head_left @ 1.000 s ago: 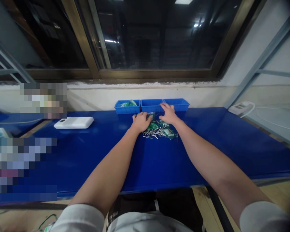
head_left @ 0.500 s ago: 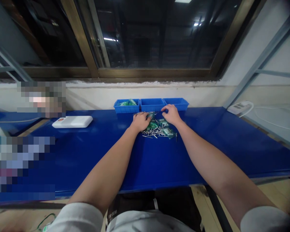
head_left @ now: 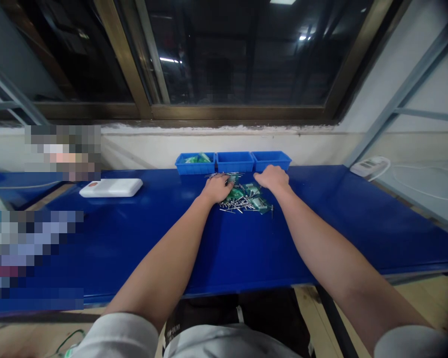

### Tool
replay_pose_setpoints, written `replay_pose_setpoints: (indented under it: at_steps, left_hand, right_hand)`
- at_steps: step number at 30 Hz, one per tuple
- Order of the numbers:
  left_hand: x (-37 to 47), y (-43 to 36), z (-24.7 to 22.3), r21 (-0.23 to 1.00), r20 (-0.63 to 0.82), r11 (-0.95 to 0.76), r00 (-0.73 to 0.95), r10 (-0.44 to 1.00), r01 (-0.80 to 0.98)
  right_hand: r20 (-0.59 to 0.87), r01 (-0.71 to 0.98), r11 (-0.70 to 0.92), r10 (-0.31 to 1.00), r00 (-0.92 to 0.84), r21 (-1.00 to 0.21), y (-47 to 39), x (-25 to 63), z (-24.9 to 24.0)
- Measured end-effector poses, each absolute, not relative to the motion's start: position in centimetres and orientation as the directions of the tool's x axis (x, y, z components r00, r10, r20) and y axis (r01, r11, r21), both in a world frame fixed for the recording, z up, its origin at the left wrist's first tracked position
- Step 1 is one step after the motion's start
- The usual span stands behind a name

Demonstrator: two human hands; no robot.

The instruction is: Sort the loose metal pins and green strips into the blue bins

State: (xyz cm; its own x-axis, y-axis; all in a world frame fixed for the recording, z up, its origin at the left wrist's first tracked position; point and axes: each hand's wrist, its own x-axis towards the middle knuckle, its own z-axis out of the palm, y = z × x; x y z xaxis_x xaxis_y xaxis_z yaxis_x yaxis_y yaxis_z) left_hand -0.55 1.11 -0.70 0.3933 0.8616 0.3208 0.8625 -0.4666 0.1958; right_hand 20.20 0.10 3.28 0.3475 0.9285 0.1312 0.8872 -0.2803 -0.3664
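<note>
A pile of thin metal pins that look like rivets (head_left: 239, 204) lies mid-table, mixed with small green plastic packets (head_left: 260, 205). My left hand (head_left: 217, 188) rests on the left side of this pile, fingers spread over it and thumb toward the middle. Just right of the pile, in front of the right blue bin (head_left: 272, 161), is my right hand (head_left: 274, 178). Its thumb points left, while the other fingers are bent away and mostly hidden, so whether it holds anything is unclear.
Beside the right bin stand a middle blue bin (head_left: 234, 161) and a left blue bin (head_left: 182, 166) holding green packets (head_left: 198, 158). A white flat device (head_left: 112, 187) lies on the blue table (head_left: 246, 253) to the left. Another white device with a cable (head_left: 369, 166) sits far right.
My right hand has moved a little to the right and turned, its fingers no longer showing a curved gap above the pile. My left hand stays in the same place.
</note>
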Motion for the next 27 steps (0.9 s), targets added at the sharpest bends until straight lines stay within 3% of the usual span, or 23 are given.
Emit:
replay_pose_setpoints:
  at_steps: [8, 12, 23, 27]
  left_hand:
    - [-0.6, 1.0, -0.8, 0.221, 0.325, -0.464, 0.384, 0.865, 0.858]
    - [-0.7, 1.1, -0.9, 0.239, 0.329, -0.465, 0.379, 0.865, 0.853]
    - [-0.6, 0.9, -0.7, 0.255, 0.335, -0.453, 0.361, 0.87, 0.854]
    - [-0.6, 0.5, -0.2, 0.273, 0.375, -0.467, 0.354, 0.857, 0.841]
  right_hand:
    - [0.034, 0.923, -0.217, 0.97, 0.24, -0.319, 0.0, 19.3, 3.1]
    - [0.029, 0.943, -0.111, 0.992, 0.127, -0.313, 0.3, 19.1, 2.3]
    - [0.093, 0.922, 0.108, 0.993, -0.078, -0.373, 1.1, 19.5, 1.2]
    - [0.224, 0.876, 0.169, 0.972, -0.072, -0.452, 1.2, 19.6, 0.7]
